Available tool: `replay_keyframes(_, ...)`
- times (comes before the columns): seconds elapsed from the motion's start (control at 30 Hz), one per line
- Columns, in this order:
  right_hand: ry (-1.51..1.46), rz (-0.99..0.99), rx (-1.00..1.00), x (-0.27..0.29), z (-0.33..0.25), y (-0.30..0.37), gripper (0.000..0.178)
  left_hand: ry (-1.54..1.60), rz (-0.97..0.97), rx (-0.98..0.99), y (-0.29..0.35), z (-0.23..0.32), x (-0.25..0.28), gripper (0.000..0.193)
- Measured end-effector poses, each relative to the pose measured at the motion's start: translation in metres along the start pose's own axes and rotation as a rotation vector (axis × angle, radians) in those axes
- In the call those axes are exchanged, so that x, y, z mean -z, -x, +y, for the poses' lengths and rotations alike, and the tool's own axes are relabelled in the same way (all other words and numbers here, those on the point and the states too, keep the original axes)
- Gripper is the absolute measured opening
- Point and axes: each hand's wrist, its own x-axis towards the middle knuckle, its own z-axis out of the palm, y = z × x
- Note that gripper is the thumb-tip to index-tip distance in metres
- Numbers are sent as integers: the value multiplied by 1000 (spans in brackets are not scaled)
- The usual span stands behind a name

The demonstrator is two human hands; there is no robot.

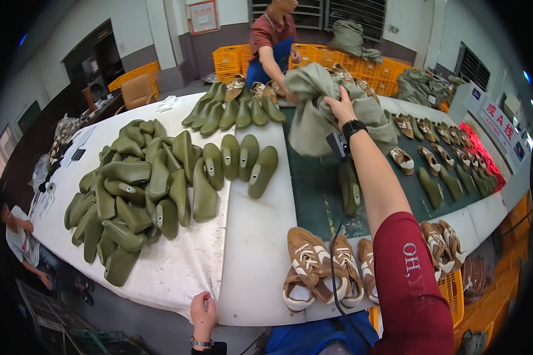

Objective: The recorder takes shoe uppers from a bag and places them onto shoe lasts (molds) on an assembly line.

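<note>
At the near edge of the long white tabletop [251,254], a left hand [203,312] curls its fingers beside the hem of a creased white cloth [183,269]; whether they pinch it cannot be told. Tan-and-white laced sneakers [308,260] stand along that edge to the right. Olive-green, foot-shaped lasts [127,171] lie heaped toward the left edge. Beyond, the right hand [339,109] clamps its fingers on a bunched grey-green fabric sack [308,127], above the tabletop's dark green strip [314,189]. Across the far edge, an aproned co-worker [270,44] reaches toward the sack, before stacked yellow-orange plastic crates [228,62].
</note>
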Motion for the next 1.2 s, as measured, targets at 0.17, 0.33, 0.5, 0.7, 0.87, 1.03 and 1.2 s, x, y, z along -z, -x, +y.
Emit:
replay_keyframes(0.17,515,2,186,80,-62,0,74,30,-20,-27,7,6,-6,25)
replay_keyframes(0.33,578,-398,203,175,-149,71,37,-200,-9,-249,11,50,-17,36)
replay_keyframes(0.5,772,-1037,28,191,-167,230,19,-49,-197,-345,12,116,-34,42)
replay_keyframes(0.7,828,-1220,307,203,-47,394,57,58,-448,-493,3,181,-96,59)
replay_keyframes(0.87,818,-1029,432,173,-39,404,57,21,-395,-452,16,176,-107,70)
replay_keyframes(1.03,946,-1150,529,156,-27,393,47,18,-397,-475,23,180,-110,69)
replay_keyframes(1.2,714,-1043,316,147,-55,316,42,182,-477,-253,16,167,-97,61)
